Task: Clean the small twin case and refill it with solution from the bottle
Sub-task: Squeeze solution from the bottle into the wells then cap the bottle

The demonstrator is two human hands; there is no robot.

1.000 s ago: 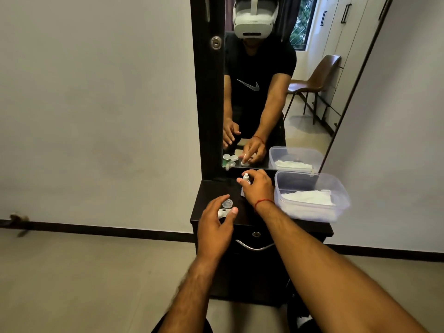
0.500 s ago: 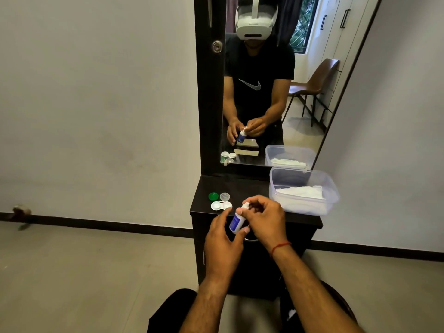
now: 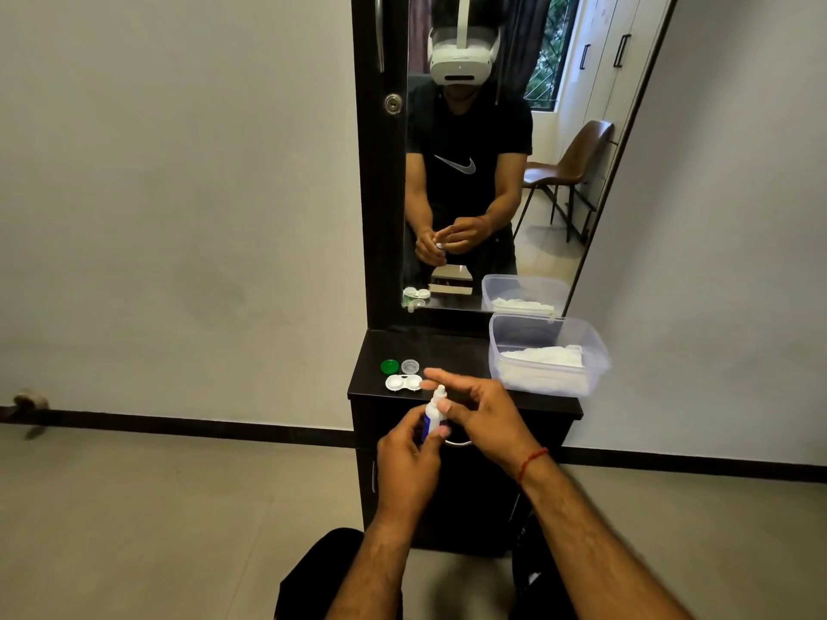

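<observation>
In front of the cabinet, my left hand [image 3: 405,458] holds a small white bottle with a blue label [image 3: 433,413] upright by its body. My right hand [image 3: 476,409] is at the bottle's white top, thumb and fingers pinching the cap, index finger stretched out above it. The white twin case [image 3: 403,382] lies with both wells uncovered at the front left of the dark cabinet top [image 3: 452,351]. Its green cap [image 3: 390,366] and clear cap [image 3: 410,365] lie loose just behind it.
A clear plastic box [image 3: 550,333] with white tissue inside stands on the right of the cabinet top. A mirror [image 3: 483,172] rises behind, reflecting me and a chair. A metal drawer handle sits under my hands. Grey floor lies on both sides.
My right hand lifted the bottle off the cabinet top and brought it toward me. My left hand left the case and took the bottle's body. The right fingers now work at its top.
</observation>
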